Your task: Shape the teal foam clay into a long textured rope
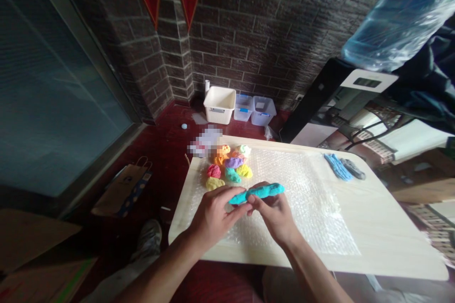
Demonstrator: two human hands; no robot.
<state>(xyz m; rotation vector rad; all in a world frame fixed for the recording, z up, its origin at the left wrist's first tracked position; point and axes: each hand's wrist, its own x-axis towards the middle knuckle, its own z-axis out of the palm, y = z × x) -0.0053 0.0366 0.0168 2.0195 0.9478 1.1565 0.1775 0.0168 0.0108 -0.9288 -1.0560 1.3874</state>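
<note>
Both of my hands hold a turquoise roll of modelling clay [261, 192] just above a sheet of bubble wrap [302, 189] on a pale wooden table [384, 227]. My left hand [213, 213] pinches the roll's left end with closed fingers. My right hand [275, 215] grips it from below near the middle, fingers curled round it. The roll's right end sticks out free. Several small clay lumps [231, 165] in pink, yellow, purple, orange and green lie in a cluster just beyond my hands.
A blue clay strip [337, 166] and a grey clay strip [352, 168] lie at the table's far right. White and clear bins [236, 106] stand on the floor by the brick wall. A paper bag [124, 189] lies left of the table, near my shoe [149, 239].
</note>
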